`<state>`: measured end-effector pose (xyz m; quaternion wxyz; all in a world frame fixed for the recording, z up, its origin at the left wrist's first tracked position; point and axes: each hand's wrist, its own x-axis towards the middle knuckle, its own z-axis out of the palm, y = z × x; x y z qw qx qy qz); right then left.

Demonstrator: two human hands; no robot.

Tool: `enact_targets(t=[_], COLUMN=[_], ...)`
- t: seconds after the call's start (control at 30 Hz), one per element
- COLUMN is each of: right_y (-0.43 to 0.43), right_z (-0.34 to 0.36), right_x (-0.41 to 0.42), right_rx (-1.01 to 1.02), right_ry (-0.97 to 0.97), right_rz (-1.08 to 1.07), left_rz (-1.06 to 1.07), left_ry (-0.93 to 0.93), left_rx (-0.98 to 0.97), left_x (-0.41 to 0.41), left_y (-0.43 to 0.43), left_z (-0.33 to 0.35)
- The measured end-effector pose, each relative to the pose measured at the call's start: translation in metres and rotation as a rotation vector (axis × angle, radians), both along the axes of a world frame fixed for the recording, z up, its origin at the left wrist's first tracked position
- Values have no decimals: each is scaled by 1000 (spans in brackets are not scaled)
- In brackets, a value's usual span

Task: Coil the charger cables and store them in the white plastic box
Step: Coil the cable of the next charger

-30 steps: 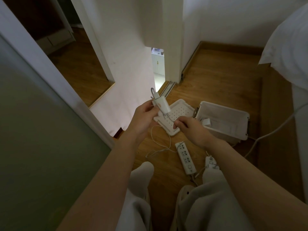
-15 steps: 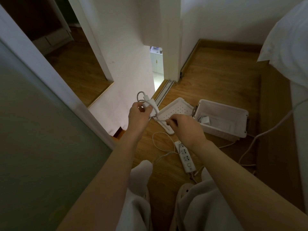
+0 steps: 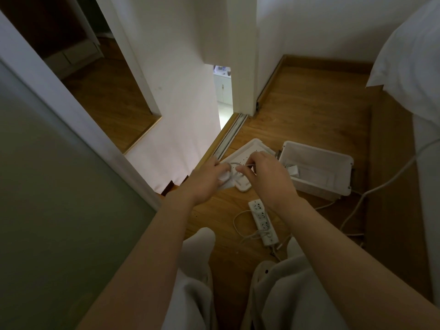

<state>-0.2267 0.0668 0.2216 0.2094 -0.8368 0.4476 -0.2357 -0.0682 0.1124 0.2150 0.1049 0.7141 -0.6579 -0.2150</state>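
My left hand grips a white charger plug above the floor. My right hand pinches the thin white charger cable close beside it, with a small loop between the two hands. Both hands hover over the perforated white lid. The open white plastic box stands to the right of my right hand, with a white adapter inside at its left end. More of the cable lies looped on the floor below the hands.
A white power strip lies on the wooden floor between my knees. A thicker white cord runs from the right past the box. A sliding door track and white wall are to the left, a bed edge to the right.
My hands have lowered and drawn together over the lid. The charger plug has turned down into my left palm, and the right hand has brought cable up next to it.
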Motion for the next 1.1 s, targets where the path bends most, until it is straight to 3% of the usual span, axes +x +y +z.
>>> enact_targets(t=[0.13, 0.33, 0.47, 0.67, 0.77, 0.9, 1.1], right_y=[-9, -20, -24, -9, -4, -2, -1], right_z=[1, 10, 7, 7, 0, -10, -7], right_x=[-5, -11, -11, 1, 5, 6, 5], right_rx=[83, 418, 442, 373, 352, 291, 215], right_ry=[-152, -515, -536, -572, -432, -237, -138], right_rz=[-49, -60, -101, -55, 7, 62, 40], left_rz=[-79, -112, -43, 181, 237, 324, 521], left_ry=[234, 592, 846, 1538, 1703, 1701, 1285], left_rx=[38, 63, -87, -175, -218, -253, -199], left_x=[-4, -3, -4, -7, -3, 0, 3], left_y=[2, 11, 15, 10, 6, 3, 2], left_z=[5, 32, 47, 49, 44, 37, 29])
